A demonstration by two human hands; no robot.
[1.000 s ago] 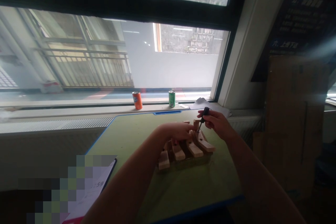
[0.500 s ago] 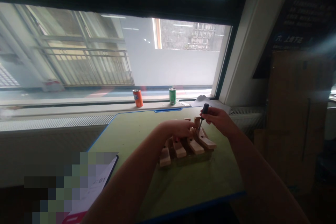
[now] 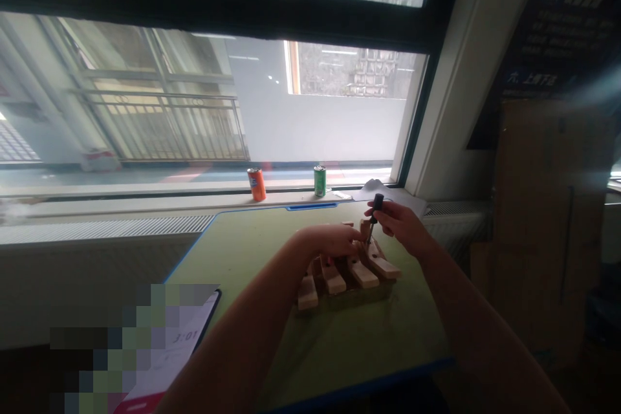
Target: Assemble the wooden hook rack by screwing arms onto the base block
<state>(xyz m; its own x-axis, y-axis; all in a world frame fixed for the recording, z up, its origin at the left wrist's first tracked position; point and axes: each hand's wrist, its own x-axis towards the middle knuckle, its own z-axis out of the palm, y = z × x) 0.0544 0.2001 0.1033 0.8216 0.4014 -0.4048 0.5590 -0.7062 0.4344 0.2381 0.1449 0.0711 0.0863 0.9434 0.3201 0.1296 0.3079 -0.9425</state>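
Note:
A screwdriver (image 3: 377,205) with a black handle is gripped in the fingers of my right hand (image 3: 396,220). It is nearly upright, its shaft pointing down at the rightmost piece of a wooden assembly (image 3: 363,273). Several pale, angled wooden pieces with dark holes sit side by side in that assembly. My left hand (image 3: 334,240) lies across the top of it, fingers bent and closed near the screwdriver's tip. What those fingers pinch is hidden, and so is the exact contact at the tip.
The assembly stands on a yellow-green board table (image 3: 252,252) with a blue edge. An orange can (image 3: 257,185) and a green can (image 3: 320,182) stand on the windowsill behind. A phone-like screen (image 3: 184,336) lies at the lower left. Cardboard (image 3: 533,220) leans at the right.
The view has shifted slightly, so everything sits a little lower. The screwdriver handle is slightly turned or tilted in my right hand; both hands keep their places at the assembly.

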